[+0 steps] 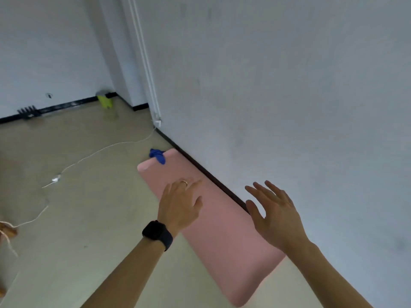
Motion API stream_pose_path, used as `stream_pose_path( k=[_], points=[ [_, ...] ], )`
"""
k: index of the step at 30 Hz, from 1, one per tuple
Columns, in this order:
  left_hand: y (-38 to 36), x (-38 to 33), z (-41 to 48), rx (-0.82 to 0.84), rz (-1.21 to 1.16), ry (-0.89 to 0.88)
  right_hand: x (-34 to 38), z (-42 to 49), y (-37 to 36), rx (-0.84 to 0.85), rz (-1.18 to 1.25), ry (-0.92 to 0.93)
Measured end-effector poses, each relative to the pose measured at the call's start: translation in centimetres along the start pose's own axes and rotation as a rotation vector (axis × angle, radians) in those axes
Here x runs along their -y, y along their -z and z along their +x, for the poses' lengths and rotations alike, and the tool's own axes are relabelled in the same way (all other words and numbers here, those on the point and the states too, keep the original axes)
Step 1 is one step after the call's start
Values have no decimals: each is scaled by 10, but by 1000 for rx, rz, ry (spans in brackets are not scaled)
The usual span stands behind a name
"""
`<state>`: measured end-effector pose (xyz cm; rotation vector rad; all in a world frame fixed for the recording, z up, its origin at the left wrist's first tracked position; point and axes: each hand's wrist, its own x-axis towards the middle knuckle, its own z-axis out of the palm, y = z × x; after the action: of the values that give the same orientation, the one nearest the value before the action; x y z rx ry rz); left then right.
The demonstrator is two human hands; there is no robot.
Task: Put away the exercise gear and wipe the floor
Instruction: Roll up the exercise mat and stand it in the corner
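Both forearms enter from the bottom edge, bare, elbows cut off. Left hand: fingers straight and loosely spread, palm down over the mat, holding nothing; contact with the mat cannot be confirmed. Ring on one finger, black watch at the wrist. Right hand: fingers wide apart and straight, empty, raised over the mat's wall-side edge; it hides part of that edge and of the baseboard.

Mat: pink, unrolled, flat on the floor, long side running just beside the baseboard of the white wall. Near corner rounded, close to the bottom edge.

Blue cloth: crumpled, at the mat's far end, part on the mat, part on the floor.

White cable trails across the floor from a small white box at the foot of a wall conduit; its plug end is blurred. Far corner: a yellow-green container, details soft. Black pronged object against the far baseboard, unidentifiable. Left edge: frayed rope, cut off.
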<state>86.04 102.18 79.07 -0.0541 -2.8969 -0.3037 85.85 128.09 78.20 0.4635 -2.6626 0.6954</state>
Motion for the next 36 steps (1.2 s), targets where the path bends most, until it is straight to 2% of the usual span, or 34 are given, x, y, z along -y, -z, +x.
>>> stream_pose_path(
  k=[6,13,19,36],
  points=[
    [62,196,-43,-38,91,208,164,45,-95,91,89,164],
    [97,336,-57,-77,90,361,271,97,-173,117,136,260],
    [96,428,-12,-60,103,389,323,169,-249,132,163,297],
    [64,655,223,3,96,400,389,432,-453,214,152,242]
  ],
)
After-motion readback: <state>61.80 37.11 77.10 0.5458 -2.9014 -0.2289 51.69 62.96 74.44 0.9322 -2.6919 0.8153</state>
